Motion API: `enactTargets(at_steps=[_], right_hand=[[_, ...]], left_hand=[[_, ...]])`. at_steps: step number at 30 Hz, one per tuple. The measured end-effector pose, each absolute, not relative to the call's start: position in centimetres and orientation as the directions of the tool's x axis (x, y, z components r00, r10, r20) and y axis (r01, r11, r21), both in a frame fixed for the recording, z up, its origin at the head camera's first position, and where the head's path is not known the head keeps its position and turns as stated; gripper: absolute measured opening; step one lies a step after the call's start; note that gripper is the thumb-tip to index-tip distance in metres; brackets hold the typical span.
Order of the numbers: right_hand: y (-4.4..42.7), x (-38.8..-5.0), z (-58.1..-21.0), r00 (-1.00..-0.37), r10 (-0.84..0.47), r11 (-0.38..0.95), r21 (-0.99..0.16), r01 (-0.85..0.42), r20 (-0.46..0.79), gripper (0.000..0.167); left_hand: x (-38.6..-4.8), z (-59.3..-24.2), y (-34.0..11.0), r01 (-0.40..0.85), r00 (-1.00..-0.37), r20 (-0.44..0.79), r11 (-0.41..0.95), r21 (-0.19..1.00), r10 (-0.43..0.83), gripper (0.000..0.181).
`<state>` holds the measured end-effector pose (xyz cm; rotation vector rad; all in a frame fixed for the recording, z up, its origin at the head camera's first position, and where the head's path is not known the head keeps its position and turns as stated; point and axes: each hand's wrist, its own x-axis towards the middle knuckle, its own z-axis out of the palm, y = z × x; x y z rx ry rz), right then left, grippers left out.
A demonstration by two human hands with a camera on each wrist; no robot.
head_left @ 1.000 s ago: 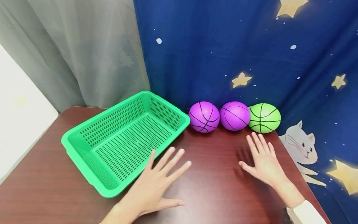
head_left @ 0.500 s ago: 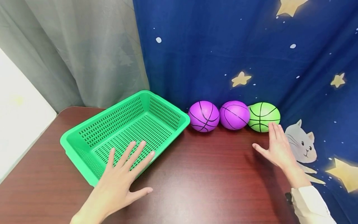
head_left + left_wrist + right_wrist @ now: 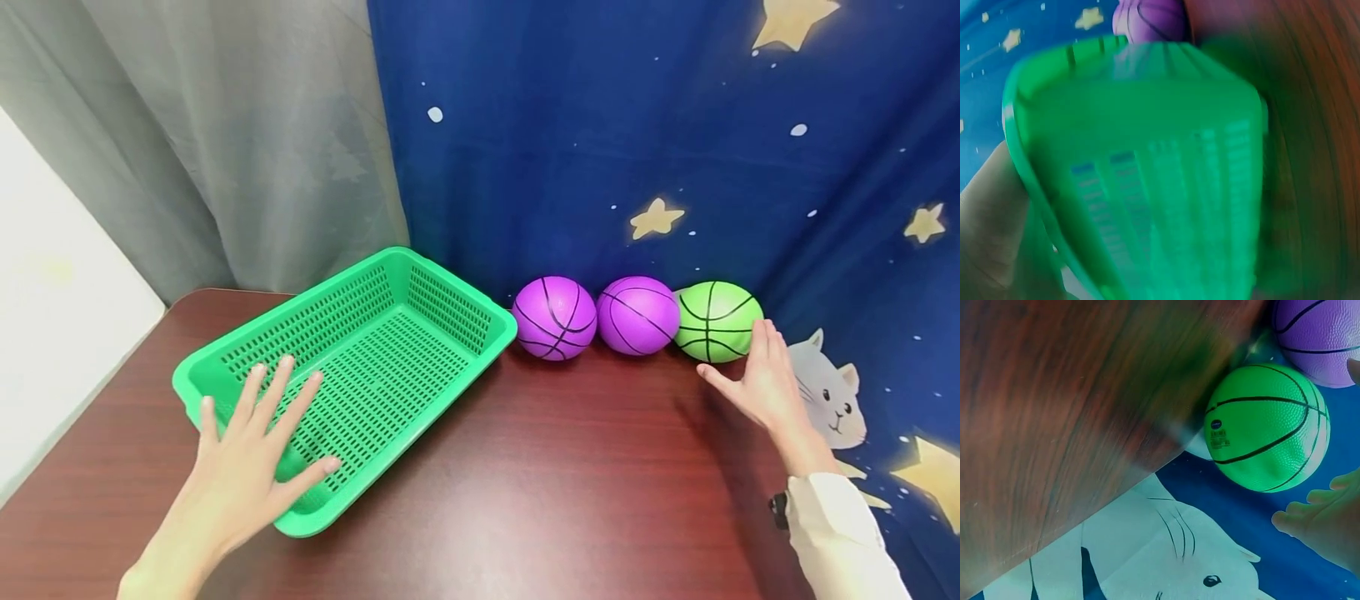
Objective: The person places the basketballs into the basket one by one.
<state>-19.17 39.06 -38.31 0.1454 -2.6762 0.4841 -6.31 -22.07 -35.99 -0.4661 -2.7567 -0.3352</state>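
Basket (image 3: 397, 375): your left hand (image 3: 243, 458) near, splayed
Green ball (image 3: 712, 321): basket's right; your right hand (image 3: 768, 383) near, straight-fingered
Ball marking (image 3: 1217, 425): right-wrist view only

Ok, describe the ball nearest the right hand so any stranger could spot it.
On the brown table, by the blue curtain, a row of balls begins right of the green basket. The green ball sits at its right end, beside the right hand. Its colour sets it apart from the two purple balls.
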Motion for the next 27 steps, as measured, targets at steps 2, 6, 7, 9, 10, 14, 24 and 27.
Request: enactTargets(at_steps=[2,6,7,9,10,14,24,27], right_hand=[[39.2,-19.6,-38.2,-0.902,-0.008,0.929,-0.331,-0.167,0.432,0.102],[39.6,-20.2,-38.1,-0.903,0.035,0.921,-0.365,-0.138,0.428,0.104],[39.7,-20.4,-38.0,-0.904,0.044,0.919,-0.373,-0.131,0.426,0.105],[39.8,-20.7,-38.1,-0.906,0.055,0.916,-0.383,-0.122,0.419,0.104],[39.9,-20.9,-38.1,-0.905,0.058,0.913,-0.389,-0.122,0.421,0.104],[40.1,-21.6,-38.1,-0.901,0.085,0.904,-0.414,-0.111,0.426,0.104],[40.3,-22.3,-38.4,-0.934,0.161,0.876,-0.482,-0.014,0.32,0.104],[39.8,-22.7,-38.4,-0.937,0.143,0.872,-0.489,-0.034,0.32,0.104]], left_hand=[[-6.6,-36.2,-22.8,0.322,-0.91,0.333,0.926,0.198,0.245,0.093],[-7.2,-36.5,-24.1,0.27,-0.935,0.299,0.928,0.257,0.19,0.089],[-7.4,-36.6,-24.4,0.257,-0.941,0.29,0.926,0.277,0.175,0.088],[-7.7,-36.7,-25.1,0.224,-0.954,0.265,0.921,0.318,0.141,0.085],[-7.9,-36.7,-25.5,0.208,-0.959,0.253,0.918,0.339,0.124,0.084],[-8.9,-37.0,-27.0,0.13,-0.978,0.202,0.902,0.411,0.049,0.077],[-11.4,-37.3,-29.9,-0.065,-0.992,0.062,0.87,0.489,-0.109,0.086],[-11.5,-37.2,-30.5,-0.113,-0.989,0.019,0.837,0.536,-0.145,0.086]])
